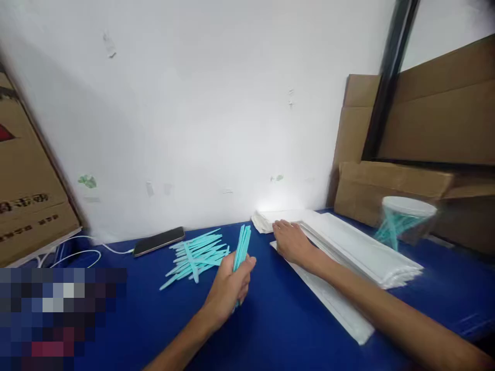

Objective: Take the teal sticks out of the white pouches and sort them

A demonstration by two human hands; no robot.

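My left hand (228,288) is closed around a small upright bundle of thin teal plastic sticks (242,247). Just left of it, a loose pile of the same tapered sticks (199,252) lies on the blue tabletop, some crossing over others. My right hand (291,241) reaches to the far end of the white plastic bags, its fingers laid forward over them and its thumb hidden. Under the right forearm, one long white bag (340,309) slants toward me, apart from the thicker stack of bags (359,242).
A phone (159,241) with a white cable (112,250) lies by the wall. At right, a blurred clear container with a white rim (409,206) holds teal sticks. Cardboard boxes stand at left (31,170) and right (390,185), near a black post (390,77).
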